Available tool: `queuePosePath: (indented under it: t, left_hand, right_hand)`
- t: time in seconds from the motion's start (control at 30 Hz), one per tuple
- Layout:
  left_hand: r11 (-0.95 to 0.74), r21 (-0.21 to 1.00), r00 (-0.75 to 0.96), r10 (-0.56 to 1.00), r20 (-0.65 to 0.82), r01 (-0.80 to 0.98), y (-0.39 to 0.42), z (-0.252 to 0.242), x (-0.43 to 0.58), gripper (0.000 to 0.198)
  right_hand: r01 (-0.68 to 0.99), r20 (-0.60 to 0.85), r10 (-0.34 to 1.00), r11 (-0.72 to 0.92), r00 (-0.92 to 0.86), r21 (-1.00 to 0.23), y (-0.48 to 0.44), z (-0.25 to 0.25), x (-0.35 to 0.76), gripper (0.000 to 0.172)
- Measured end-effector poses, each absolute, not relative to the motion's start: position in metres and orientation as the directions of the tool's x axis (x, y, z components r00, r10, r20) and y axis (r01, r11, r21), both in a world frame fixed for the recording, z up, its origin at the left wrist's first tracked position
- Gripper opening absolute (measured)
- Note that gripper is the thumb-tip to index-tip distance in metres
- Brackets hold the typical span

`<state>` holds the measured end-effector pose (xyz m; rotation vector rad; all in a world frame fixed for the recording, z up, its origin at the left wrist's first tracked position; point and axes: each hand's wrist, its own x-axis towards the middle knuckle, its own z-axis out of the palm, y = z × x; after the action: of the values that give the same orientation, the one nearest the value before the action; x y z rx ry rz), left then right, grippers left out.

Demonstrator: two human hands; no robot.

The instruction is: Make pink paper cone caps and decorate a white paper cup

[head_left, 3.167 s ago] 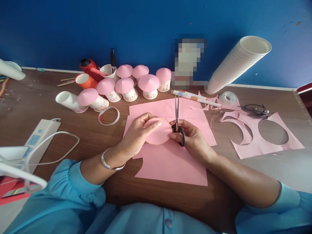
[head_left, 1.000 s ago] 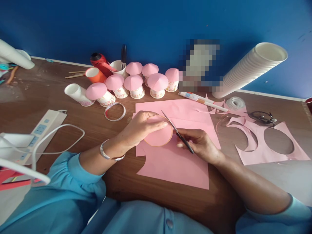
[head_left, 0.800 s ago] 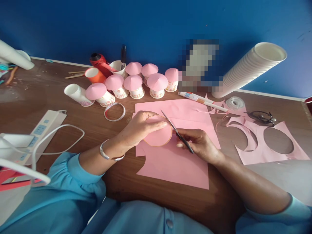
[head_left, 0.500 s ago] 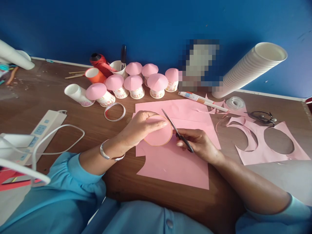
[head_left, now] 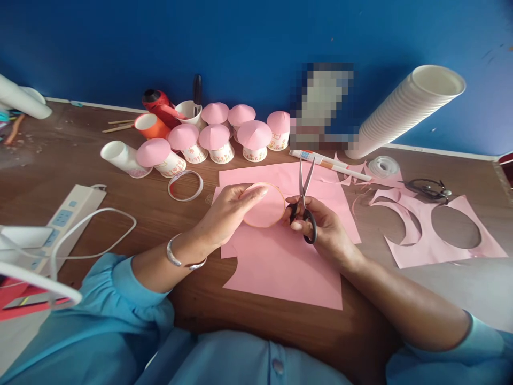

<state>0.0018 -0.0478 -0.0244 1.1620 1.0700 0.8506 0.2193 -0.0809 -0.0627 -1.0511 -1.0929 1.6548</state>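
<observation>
My left hand [head_left: 228,211] pinches a round pink paper disc [head_left: 265,206] just above the pink paper sheets [head_left: 288,267] lying on the wooden table [head_left: 120,214]. My right hand [head_left: 320,227] grips black-handled scissors [head_left: 304,200] right beside the disc's right edge. The blades point away from me and stand slightly apart. A silver bangle [head_left: 180,259] circles my left wrist.
Several paper cups with pink cone roofs [head_left: 216,136] stand at the back. A tape ring [head_left: 185,185], glue tube [head_left: 328,163], tape roll [head_left: 383,166], second scissors [head_left: 427,187] and cut-out pink scraps [head_left: 433,230] lie around. A leaning cup stack [head_left: 404,109] sits right, a power strip [head_left: 68,206] left.
The scissors swung from pointing up-left across the disc to pointing straight away, blades now slightly parted, fingers in the handles. The left hand keeps the disc in the same place.
</observation>
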Motion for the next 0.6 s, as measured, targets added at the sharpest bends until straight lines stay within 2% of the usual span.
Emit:
queuePosePath:
  t: [0.1, 0.23, 0.4, 0.6]
  left_hand:
    - [0.256, 0.956, 0.332, 0.923, -0.197, -0.143, -0.051, -0.028, 0.009, 0.035]
    - [0.322, 0.903, 0.298, 0.925, -0.236, -0.284, -0.055, -0.035, 0.015, 0.033]
    - [0.401, 0.859, 0.313, 0.9, -0.304, -0.319, -0.057, -0.043, 0.015, 0.034]
    - [0.415, 0.866, 0.375, 0.877, -0.3, -0.279, -0.055, -0.035, 0.012, 0.038]
  right_hand:
    - [-0.216, -0.202, 0.945, -0.26, -0.257, -0.941, -0.082, -0.063, 0.215, 0.046]
    - [-0.21, -0.227, 0.951, -0.271, -0.211, -0.94, -0.081, -0.063, 0.21, 0.049]
    - [-0.239, -0.251, 0.955, -0.283, -0.157, -0.929, -0.078, -0.065, 0.212, 0.049]
    - [-0.284, -0.236, 0.952, -0.286, -0.195, -0.915, -0.077, -0.066, 0.217, 0.044]
